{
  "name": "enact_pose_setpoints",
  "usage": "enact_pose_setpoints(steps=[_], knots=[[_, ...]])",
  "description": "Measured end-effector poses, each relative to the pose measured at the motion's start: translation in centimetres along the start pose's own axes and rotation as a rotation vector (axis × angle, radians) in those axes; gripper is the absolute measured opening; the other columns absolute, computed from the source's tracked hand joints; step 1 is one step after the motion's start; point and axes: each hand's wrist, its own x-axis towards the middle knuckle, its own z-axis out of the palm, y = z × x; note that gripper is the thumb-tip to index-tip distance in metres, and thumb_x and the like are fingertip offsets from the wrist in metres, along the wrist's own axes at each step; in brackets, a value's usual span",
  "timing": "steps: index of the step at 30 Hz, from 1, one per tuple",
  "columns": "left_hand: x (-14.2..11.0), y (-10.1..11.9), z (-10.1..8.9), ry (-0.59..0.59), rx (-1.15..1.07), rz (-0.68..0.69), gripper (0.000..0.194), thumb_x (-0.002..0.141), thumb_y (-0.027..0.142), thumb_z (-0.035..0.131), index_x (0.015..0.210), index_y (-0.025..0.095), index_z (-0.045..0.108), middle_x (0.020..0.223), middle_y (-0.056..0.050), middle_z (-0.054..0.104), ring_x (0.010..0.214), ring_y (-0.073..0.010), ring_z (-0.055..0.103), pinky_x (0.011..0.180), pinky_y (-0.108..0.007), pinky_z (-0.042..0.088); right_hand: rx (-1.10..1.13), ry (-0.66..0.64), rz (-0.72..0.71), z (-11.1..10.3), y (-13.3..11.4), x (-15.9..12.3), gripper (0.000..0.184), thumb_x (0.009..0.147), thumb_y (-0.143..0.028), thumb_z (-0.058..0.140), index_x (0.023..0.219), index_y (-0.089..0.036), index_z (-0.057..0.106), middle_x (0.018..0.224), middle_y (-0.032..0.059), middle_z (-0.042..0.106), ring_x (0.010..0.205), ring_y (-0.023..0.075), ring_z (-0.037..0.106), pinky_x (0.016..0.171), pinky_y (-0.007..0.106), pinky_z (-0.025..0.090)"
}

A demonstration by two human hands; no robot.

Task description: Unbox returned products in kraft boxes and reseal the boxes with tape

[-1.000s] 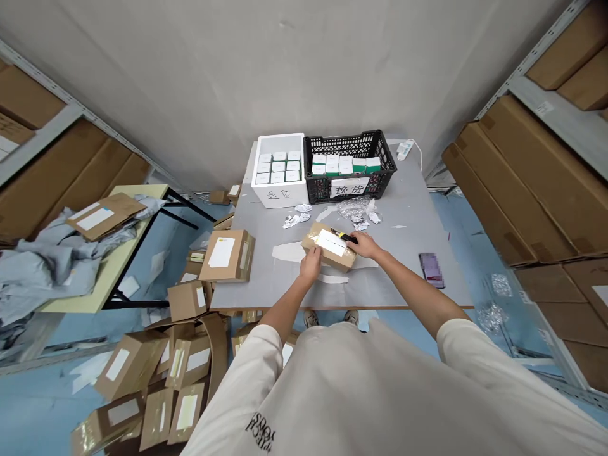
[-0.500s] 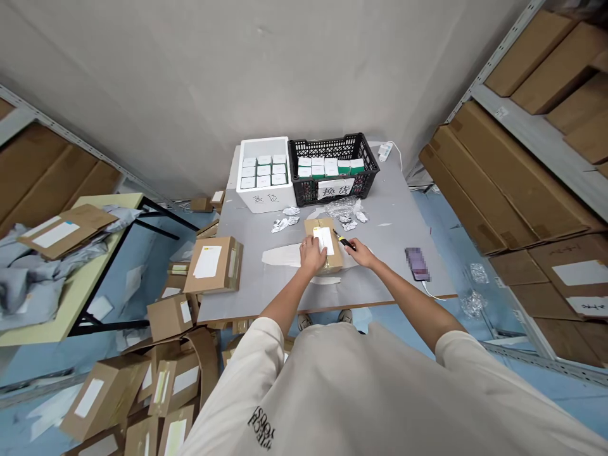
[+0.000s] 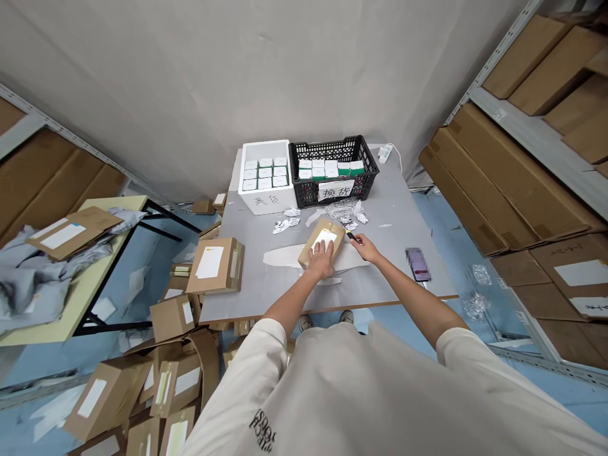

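Observation:
A small taped cardboard box (image 3: 336,233) with a white label lies askew on the grey table (image 3: 256,291). My left hand (image 3: 322,258) rests on its top near the label, fingers stretched out and spread. To the right of the box, my right hand (image 3: 365,247) is closed around a black and yellow utility knife (image 3: 353,237). The knife points up and left, close to the box's right side; whether the tip touches it I cannot tell. White paper sheets (image 3: 280,256) lie under and beside the box.
Behind stand a white foam box (image 3: 266,201) and a black crate (image 3: 332,196), both holding small white boxes. Crumpled paper (image 3: 286,225) and bubble wrap (image 3: 339,209) lie before them. A larger carton (image 3: 216,265) sits left, a phone (image 3: 418,263) right. Cartons (image 3: 171,316) crowd the floor at left.
The small box has turned clockwise on the table. My left hand has gone from gripping its left side to lying flat on top. My right hand, with the knife, has shifted slightly right.

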Motion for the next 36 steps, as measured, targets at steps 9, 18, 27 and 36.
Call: enact_pose_setpoints(steps=[9, 18, 27, 36], knots=[[-2.2, -4.5, -2.1, 0.031, 0.091, 0.257, 0.1, 0.077, 0.018, 0.07, 0.162, 0.024, 0.018, 0.16, -0.017, 0.039, 0.155, -0.0332, 0.028, 0.125, -0.053, 0.022, 0.226, -0.181, 0.119, 2.0, -0.5, -1.4, 0.03, 0.092, -0.052, 0.057, 0.099, -0.023, 0.055, 0.101, 0.0065, 0.075, 0.096, 0.0202, 0.071, 0.079, 0.03, 0.055], [-2.2, -1.8, -0.6, 0.115, 0.055, 0.198, 0.072, 0.083, 0.022, 0.07, 0.148, 0.023, 0.038, 0.139, -0.015, 0.053, 0.133, -0.0323, 0.05, 0.109, -0.043, 0.041, 0.351, -0.361, 0.223, 1.0, -0.7, -3.8, 0.03, 0.094, -0.053, 0.058, 0.098, -0.024, 0.057, 0.101, 0.0078, 0.076, 0.083, 0.02, 0.075, 0.067, 0.029, 0.059], [-1.0, -1.1, -1.4, 0.023, 0.106, 0.162, 0.061, 0.078, 0.015, 0.075, 0.133, 0.017, 0.05, 0.133, -0.017, 0.056, 0.122, -0.0319, 0.058, 0.103, -0.04, 0.046, 0.087, -0.377, 0.05, -3.7, 0.7, -2.7, 0.033, 0.098, -0.053, 0.056, 0.09, -0.021, 0.062, 0.086, 0.0057, 0.073, 0.061, 0.0131, 0.064, 0.052, 0.022, 0.051], [-1.6, -1.0, -0.8, 0.088, 0.15, 0.21, 0.067, 0.077, 0.022, 0.081, 0.135, 0.015, 0.048, 0.136, -0.019, 0.052, 0.126, -0.0335, 0.057, 0.112, -0.043, 0.039, -0.422, -0.468, -0.251, -5.9, -0.1, -0.5, 0.024, 0.095, -0.039, 0.061, 0.11, -0.024, 0.072, 0.093, 0.0053, 0.075, 0.079, 0.0206, 0.069, 0.068, 0.028, 0.049]])
